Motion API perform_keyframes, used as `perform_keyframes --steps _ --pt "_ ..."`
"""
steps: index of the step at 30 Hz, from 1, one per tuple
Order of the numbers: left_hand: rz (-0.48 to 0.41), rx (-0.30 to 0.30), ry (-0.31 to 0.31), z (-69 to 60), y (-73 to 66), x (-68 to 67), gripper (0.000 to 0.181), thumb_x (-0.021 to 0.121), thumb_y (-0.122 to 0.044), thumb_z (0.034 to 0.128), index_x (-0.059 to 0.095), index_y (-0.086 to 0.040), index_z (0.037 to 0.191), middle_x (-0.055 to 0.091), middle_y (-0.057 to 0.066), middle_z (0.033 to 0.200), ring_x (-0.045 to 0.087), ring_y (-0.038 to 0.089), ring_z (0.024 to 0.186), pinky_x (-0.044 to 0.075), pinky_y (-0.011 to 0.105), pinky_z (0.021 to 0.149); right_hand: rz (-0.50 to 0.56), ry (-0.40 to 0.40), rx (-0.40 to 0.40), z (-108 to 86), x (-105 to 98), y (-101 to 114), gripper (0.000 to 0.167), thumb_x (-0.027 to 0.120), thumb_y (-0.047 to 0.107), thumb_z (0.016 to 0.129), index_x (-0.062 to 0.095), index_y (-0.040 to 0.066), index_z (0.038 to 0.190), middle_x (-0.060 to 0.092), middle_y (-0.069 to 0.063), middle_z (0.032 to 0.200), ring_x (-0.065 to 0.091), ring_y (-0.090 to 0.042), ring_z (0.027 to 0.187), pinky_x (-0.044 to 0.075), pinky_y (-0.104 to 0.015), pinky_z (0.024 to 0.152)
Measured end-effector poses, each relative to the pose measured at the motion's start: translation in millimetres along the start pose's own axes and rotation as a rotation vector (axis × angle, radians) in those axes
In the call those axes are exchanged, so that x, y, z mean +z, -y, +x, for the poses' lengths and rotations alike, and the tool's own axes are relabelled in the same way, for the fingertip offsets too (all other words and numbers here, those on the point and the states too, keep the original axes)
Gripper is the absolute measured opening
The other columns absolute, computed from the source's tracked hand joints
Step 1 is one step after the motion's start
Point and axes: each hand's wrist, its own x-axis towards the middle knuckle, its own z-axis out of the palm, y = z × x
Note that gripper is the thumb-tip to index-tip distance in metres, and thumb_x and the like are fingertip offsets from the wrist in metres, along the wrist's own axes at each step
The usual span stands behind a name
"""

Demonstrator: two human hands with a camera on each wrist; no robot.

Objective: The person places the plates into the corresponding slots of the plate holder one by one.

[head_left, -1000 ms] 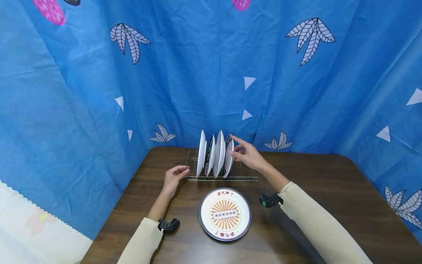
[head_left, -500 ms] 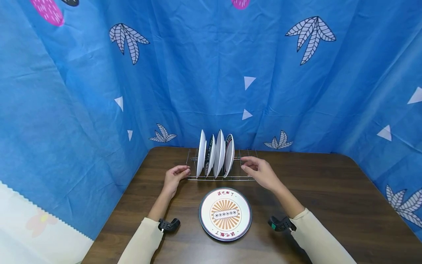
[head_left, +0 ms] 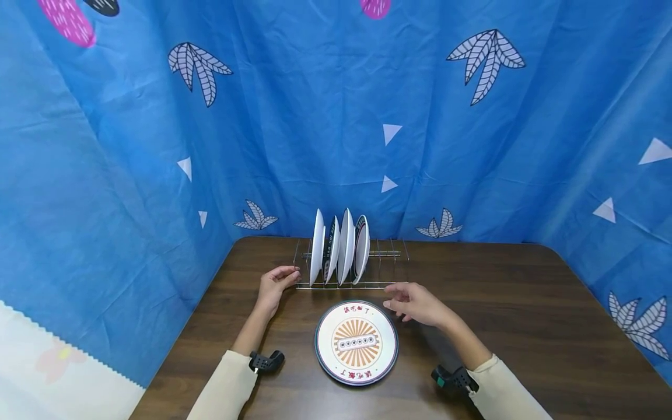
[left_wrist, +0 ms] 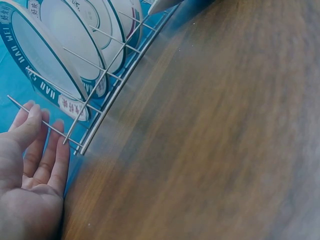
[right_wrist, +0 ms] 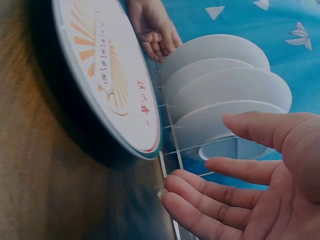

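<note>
While the left hand point(head_left: 274, 288) is pinching the rack point(head_left: 374, 284), the flat plate point(head_left: 357, 343) is lying just left of the nearer, loosely spread right hand point(head_left: 421, 304).

Four white-backed plates point(head_left: 346, 248) upright on edge, left part of wire dish rack point(head_left: 378, 285), near table's point(head_left: 499, 315) far edge; sunburst-printed plate point(head_left: 357, 343) flat, face up, before it.

A curtained-off tabletop booth, with printed blue cloth point(head_left: 325, 116) hanging around a wooden table point(head_left: 525, 303).
</note>
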Motion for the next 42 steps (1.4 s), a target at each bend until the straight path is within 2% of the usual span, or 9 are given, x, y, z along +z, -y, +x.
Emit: perform_keyframes --steps 8,12,17,21,24,26,31,37,42 --pt "0.002 0.006 0.022 -2.4 -0.7 1.5 0.024 0.069 0.004 0.0933 0.065 0.016 0.113 0.064 0.036 0.120 0.074 0.017 0.088 0.062 0.032 0.084 0.020 0.055 0.046 1.2 14 -7 0.060 0.070 0.017 0.097 0.045 -0.009 0.144 0.067 -0.011 0.087 0.063 -0.025 0.072 0.061 -0.041 0.055" --pt "-0.003 0.018 0.021 -1.3 0.6 -0.7 0.022 0.069 0.004 0.0930 0.066 0.015 0.111 0.064 0.035 0.119 0.074 0.017 0.087 0.062 0.031 0.082 0.066 0.097 0.046 3.8 21 -11 0.066 0.074 0.006 0.092 0.040 -0.010 0.147 0.067 -0.011 0.090 0.063 -0.022 0.070 0.062 -0.041 0.056" --pt "-0.004 0.024 0.023 -0.8 0.3 -1.3 0.021 0.069 0.003 0.0935 0.066 0.014 0.111 0.063 0.036 0.119 0.074 0.017 0.087 0.062 0.031 0.083 0.070 0.170 0.033 3.5 21 -11 0.086 0.079 -0.008 0.080 0.035 -0.003 0.153 0.060 -0.015 0.100 0.057 -0.016 0.062 0.057 -0.031 0.056" --pt "-0.016 0.023 0.017 -1.7 1.2 -1.8 0.022 0.069 0.004 0.0933 0.065 0.016 0.112 0.062 0.038 0.120 0.074 0.016 0.086 0.062 0.031 0.083 0.135 0.272 0.019 0.4 19 -7 0.095 0.078 -0.010 0.080 0.029 0.006 0.159 0.058 -0.017 0.106 0.054 -0.017 0.070 0.053 -0.026 0.058" --pt "-0.016 0.022 0.022 -1.8 1.8 -1.8 0.024 0.069 0.004 0.0934 0.064 0.017 0.113 0.062 0.039 0.121 0.074 0.015 0.086 0.062 0.030 0.083 0.255 0.367 0.007 -1.0 18 -7 0.095 0.075 -0.010 0.082 0.026 0.008 0.161 0.060 -0.021 0.109 0.059 -0.020 0.079 0.055 -0.026 0.062" --pt "-0.016 0.022 0.026 -2.1 1.5 -1.2 0.025 0.068 0.004 0.0937 0.064 0.017 0.114 0.062 0.039 0.121 0.074 0.015 0.087 0.062 0.030 0.083 0.313 0.412 -0.013 -1.1 17 -6 0.091 0.073 -0.010 0.083 0.027 0.007 0.160 0.062 -0.022 0.110 0.061 -0.019 0.078 0.056 -0.025 0.061" --pt "-0.020 0.024 0.026 -2.7 0.6 -1.1 0.025 0.068 0.004 0.0939 0.063 0.018 0.114 0.061 0.040 0.122 0.074 0.015 0.086 0.062 0.029 0.082 0.377 0.447 -0.034 0.6 15 -5 0.075 0.065 -0.008 0.088 0.037 0.005 0.156 0.063 -0.021 0.115 0.058 -0.015 0.068 0.051 -0.021 0.056" --pt "-0.026 0.029 0.021 -2.5 0.0 0.4 0.024 0.068 0.006 0.0931 0.063 0.019 0.113 0.059 0.042 0.122 0.074 0.015 0.084 0.063 0.029 0.080 0.434 0.467 -0.027 -2.4 8 1 0.069 0.061 0.000 0.095 0.036 0.014 0.158 0.047 -0.020 0.140 0.061 -0.022 0.096 0.058 -0.027 0.070" --pt "-0.040 0.041 0.018 -1.8 1.0 0.6 0.020 0.067 0.009 0.0925 0.064 0.018 0.110 0.059 0.043 0.120 0.074 0.016 0.083 0.063 0.030 0.079 0.468 0.442 -0.061 -8.2 -2 8 0.069 0.059 0.006 0.099 0.031 0.019 0.160 0.046 -0.023 0.144 0.062 -0.033 0.110 0.063 -0.045 0.080"
